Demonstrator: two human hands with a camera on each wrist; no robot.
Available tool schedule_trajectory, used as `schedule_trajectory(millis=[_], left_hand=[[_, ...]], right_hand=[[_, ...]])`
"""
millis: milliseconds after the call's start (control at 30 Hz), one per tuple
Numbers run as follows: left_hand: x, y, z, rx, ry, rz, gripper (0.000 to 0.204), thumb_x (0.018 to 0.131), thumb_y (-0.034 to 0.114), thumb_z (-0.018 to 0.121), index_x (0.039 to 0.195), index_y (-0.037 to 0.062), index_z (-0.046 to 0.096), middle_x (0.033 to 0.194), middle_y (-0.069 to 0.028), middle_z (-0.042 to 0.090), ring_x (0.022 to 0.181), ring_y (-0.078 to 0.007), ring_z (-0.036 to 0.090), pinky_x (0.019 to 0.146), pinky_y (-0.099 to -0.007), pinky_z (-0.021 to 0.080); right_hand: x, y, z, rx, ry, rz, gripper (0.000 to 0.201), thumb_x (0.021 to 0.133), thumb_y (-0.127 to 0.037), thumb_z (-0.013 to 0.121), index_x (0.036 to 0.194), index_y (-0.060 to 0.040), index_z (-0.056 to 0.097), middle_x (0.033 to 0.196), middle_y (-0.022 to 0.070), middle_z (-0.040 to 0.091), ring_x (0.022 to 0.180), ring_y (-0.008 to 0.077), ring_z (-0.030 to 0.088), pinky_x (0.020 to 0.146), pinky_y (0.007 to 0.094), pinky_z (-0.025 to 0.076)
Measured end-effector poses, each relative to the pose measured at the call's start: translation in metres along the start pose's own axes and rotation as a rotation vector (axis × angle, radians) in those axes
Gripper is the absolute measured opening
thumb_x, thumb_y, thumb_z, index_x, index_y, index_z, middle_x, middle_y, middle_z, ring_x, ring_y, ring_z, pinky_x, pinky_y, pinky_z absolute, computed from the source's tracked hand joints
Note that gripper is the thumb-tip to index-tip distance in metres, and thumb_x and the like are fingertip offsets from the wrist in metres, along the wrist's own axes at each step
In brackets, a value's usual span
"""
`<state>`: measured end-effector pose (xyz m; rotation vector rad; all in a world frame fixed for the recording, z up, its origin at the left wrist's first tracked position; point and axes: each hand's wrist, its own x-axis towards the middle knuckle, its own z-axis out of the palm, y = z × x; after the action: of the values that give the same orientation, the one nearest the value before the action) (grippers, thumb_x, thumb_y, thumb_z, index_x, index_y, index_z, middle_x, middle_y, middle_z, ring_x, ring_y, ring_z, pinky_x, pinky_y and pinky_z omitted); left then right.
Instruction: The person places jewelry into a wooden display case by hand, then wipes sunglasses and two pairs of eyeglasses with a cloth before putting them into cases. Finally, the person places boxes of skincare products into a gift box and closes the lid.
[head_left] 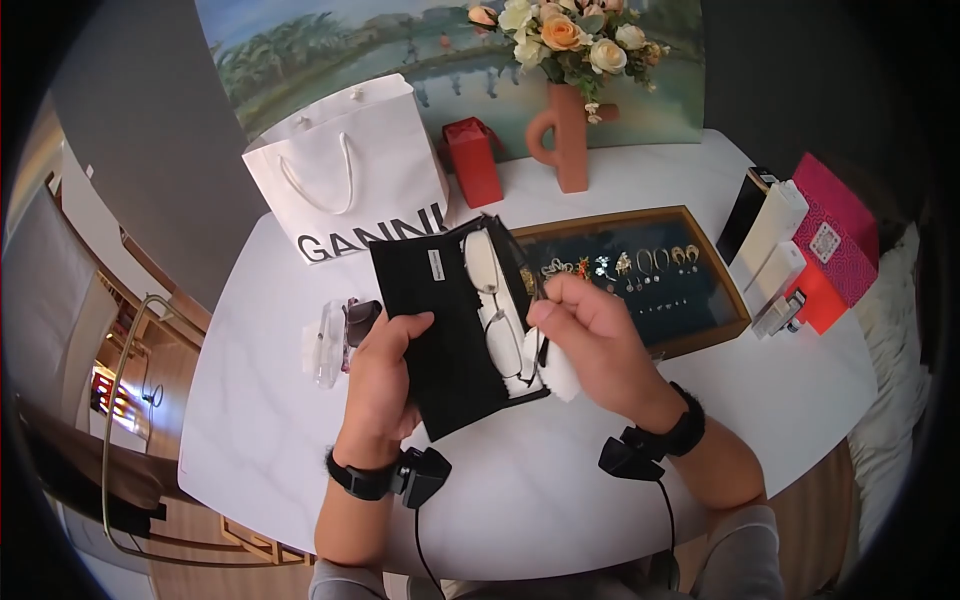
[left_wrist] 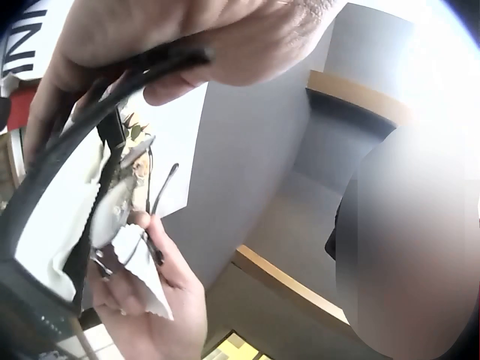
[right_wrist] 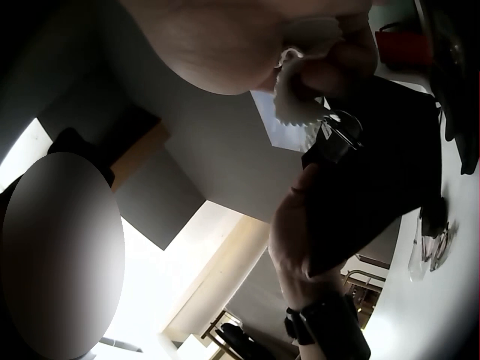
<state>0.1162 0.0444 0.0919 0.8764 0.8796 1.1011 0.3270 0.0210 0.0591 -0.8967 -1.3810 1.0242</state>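
Note:
My left hand (head_left: 376,378) grips an unfolded black glasses case (head_left: 432,330), its thumb lying on the flap. A small pale label (head_left: 436,265) shows near the flap's top. White lining or cloth (left_wrist: 56,225) lies inside the case. My right hand (head_left: 600,340) pinches a pair of thin-framed eyeglasses (head_left: 504,345) by the temple side. Their lenses overlap the case's inner side in the head view. Between the right fingers hangs a white cloth (left_wrist: 142,270) with a zigzag edge, also visible in the right wrist view.
Sunglasses (head_left: 362,322) and a clear plastic item (head_left: 326,345) lie left of the case. Behind stand a white paper bag (head_left: 345,160), a red box (head_left: 472,165) and a flower vase (head_left: 571,140). A framed jewellery tray (head_left: 735,318) and several boxes (head_left: 775,220) are at right.

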Motion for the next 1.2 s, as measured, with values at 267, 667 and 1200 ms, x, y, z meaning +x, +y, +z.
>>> schedule_trajectory(millis=[267,667,1200], left_hand=[[-0.013,-0.018,0.020,-0.051,-0.093,0.058,0.049,0.095,0.008,0.044,0.144,0.0085,0.043,0.125,-0.0058,0.057,0.109,-0.0162,0.059,0.091,-0.0317,0.053],[-0.013,-0.019,0.023,-0.115,0.015,0.076,0.040,0.097,0.011,0.047,0.136,0.0059,0.050,0.123,-0.0078,0.062,0.108,-0.0188,0.062,0.091,-0.0334,0.054],[-0.013,-0.015,0.022,-0.113,-0.116,0.122,0.036,0.105,0.029,0.045,0.137,0.0117,0.046,0.114,-0.0033,0.062,0.097,-0.0127,0.064,0.084,-0.0297,0.054]], right_hand=[[-0.007,0.008,0.013,-0.342,0.088,-0.006,0.024,0.097,-0.013,0.061,0.080,0.0001,0.051,0.058,0.0082,0.055,0.048,0.0147,0.051,0.048,0.0336,0.039],[-0.006,-0.008,0.013,-0.615,0.157,-0.082,0.023,0.095,-0.021,0.065,0.093,-0.0015,0.053,0.061,0.0163,0.063,0.056,0.0360,0.065,0.055,0.0436,0.049],[-0.008,0.001,0.017,-0.170,-0.106,-0.035,0.038,0.100,-0.018,0.061,0.128,0.0069,0.056,0.087,0.0121,0.066,0.076,0.0094,0.059,0.066,0.0291,0.051]])
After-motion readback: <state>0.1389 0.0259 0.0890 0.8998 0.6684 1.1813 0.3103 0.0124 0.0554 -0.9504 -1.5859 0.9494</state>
